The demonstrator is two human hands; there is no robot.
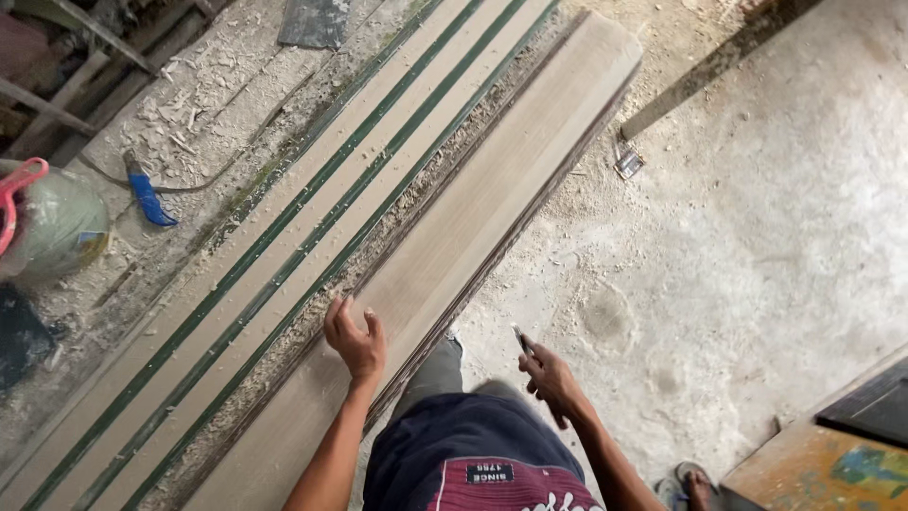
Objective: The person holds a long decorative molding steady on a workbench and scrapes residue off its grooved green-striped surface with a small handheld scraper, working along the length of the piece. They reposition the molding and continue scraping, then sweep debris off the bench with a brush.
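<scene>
Resting flat on the long pale plank (pixel 473 218), the left hand (pixel 356 339) has its fingers spread and its palm down near the board's left edge, open and clasping nothing. That plank is smooth, straight-grained wood, running diagonally from the bottom left up to the top centre, its far end cut square. Over on the other side, the right hand (pixel 551 378) hangs off the plank's right edge above the floor, curled closed around a slim dark tool (pixel 523 342) whose tip pokes up past the knuckles; what kind of tool it is, I cannot tell. Just beside the plank on its left lie more boards (pixel 284 237), pale strips parted by dark green grooves, running parallel with it and dusted with sawdust. Further left, curly wood shavings (pixel 189 104) litter a rough grey surface, and a blue-handled tool (pixel 147 197) lies among them. At the far left edge sits a rounded greenish bag (pixel 59 225) with a pink handle (pixel 17 194) against it. To the right spreads a gritty, dusty concrete floor (pixel 757 208), with a small rectangular packet (pixel 628 164) lying near the plank's far end. In the bottom right corner there is a worn wooden surface (pixel 813 468) with patches of orange and green paint.
</scene>
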